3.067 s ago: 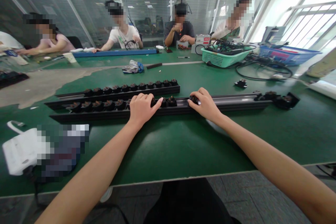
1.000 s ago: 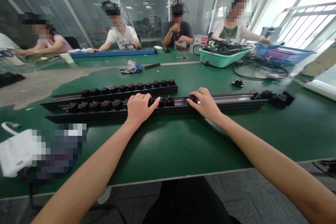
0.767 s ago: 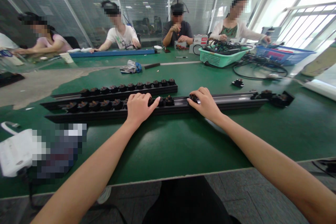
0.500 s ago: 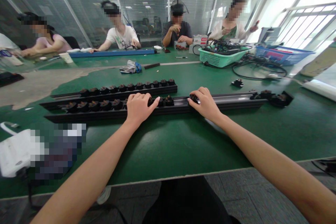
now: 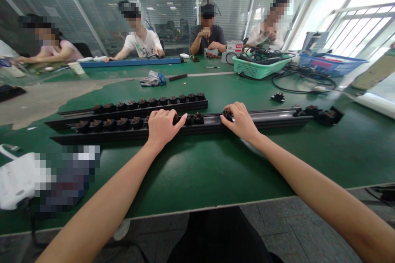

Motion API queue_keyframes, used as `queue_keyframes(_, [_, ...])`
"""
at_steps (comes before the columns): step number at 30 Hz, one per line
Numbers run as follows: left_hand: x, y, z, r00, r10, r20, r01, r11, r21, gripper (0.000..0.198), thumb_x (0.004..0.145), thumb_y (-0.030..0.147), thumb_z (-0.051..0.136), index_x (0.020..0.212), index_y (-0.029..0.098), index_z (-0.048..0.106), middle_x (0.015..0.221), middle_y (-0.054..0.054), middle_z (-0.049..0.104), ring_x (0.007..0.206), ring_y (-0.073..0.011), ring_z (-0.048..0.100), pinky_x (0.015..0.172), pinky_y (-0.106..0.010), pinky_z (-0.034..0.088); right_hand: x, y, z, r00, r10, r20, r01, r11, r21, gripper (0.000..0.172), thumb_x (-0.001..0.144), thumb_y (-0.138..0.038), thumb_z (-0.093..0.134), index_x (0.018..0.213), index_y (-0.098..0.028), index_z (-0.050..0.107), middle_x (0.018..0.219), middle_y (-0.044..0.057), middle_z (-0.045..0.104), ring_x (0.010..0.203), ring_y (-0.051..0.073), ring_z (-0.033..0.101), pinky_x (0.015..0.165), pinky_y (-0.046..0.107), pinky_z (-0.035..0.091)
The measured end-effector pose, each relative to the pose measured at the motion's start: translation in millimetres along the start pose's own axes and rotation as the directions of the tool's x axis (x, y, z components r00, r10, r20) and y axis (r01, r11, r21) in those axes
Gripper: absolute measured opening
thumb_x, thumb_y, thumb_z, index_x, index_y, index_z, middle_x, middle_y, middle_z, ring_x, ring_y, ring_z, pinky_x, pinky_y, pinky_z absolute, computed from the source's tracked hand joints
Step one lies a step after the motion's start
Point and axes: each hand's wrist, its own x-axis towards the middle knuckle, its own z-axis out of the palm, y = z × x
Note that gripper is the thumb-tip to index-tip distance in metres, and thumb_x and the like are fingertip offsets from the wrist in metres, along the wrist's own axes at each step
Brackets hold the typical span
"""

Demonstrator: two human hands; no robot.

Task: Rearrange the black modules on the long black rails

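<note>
Hands rest on a long black channel-shaped rail (image 5: 265, 118) lying left to right across the green table top (image 5: 200, 172) in the head view. The left hand (image 5: 162, 126) lies palm down over the rail's middle, fingers curled narrowly over the row of small black round-topped modules (image 5: 117, 123) seated in the channel, its forefinger stretched right toward the last two modules. The right hand (image 5: 242, 121) sits a little to the right, fingers bent close together and pinching a single black module (image 5: 227, 114) against the bare grey groove of the rail. At the rail's far right end two more black modules (image 5: 321, 113) sit. Just beyond, parallel and touching the near rail's left part, lies a second black rail (image 5: 135, 107) filled with a row of like modules. A loose black module (image 5: 278, 97) lies on the table further right. Farther off stand a mint-green plastic basket (image 5: 256, 70) of black cables and a blue plastic basket (image 5: 333, 63). Four other people sit at the far side. A white device (image 5: 15, 181) lies near left.
</note>
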Motion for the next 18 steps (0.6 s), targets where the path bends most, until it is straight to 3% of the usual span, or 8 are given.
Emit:
queue_keyframes(8, [0, 0, 2.7, 1.000, -0.001, -0.005, 0.001, 1.000, -0.005, 0.051, 0.099, 0.059, 0.037, 0.085, 0.021, 0.068, 0.085, -0.011, 0.073, 0.091, -0.0301, 0.064, 0.084, -0.043, 0.042, 4, 5, 2, 1.000, 0.006, 0.021, -0.007, 0.998, 0.062, 0.010, 0.087, -0.032, 0.058, 0.088, -0.023, 0.055, 0.093, 0.009, 0.056, 0.095, 0.027, 0.053, 0.090, 0.045, 0.045])
queue_keyframes(15, [0, -1, 1.8, 1.000, -0.011, 0.000, 0.011, 0.999, -0.045, 0.051, 0.099, 0.059, 0.038, 0.085, 0.020, 0.069, 0.086, -0.013, 0.072, 0.092, -0.0318, 0.063, 0.085, -0.045, 0.041, 14, 14, -6, 0.990, -0.058, 0.126, 0.045, 0.993, 0.106, 0.016, 0.085, -0.035, 0.062, 0.082, -0.023, 0.052, 0.087, 0.006, 0.055, 0.084, 0.023, 0.053, 0.081, 0.039, 0.046])
queue_keyframes(18, [0, -1, 1.3, 1.000, -0.013, 0.002, 0.013, 0.999, -0.039, 0.052, 0.099, 0.060, 0.037, 0.085, 0.021, 0.068, 0.085, -0.013, 0.072, 0.091, -0.0314, 0.063, 0.085, -0.045, 0.041, 11, 14, -6, 0.994, -0.052, 0.092, 0.040, 0.991, 0.129, 0.016, 0.087, -0.037, 0.061, 0.085, -0.023, 0.055, 0.087, 0.006, 0.056, 0.085, 0.023, 0.054, 0.081, 0.039, 0.046])
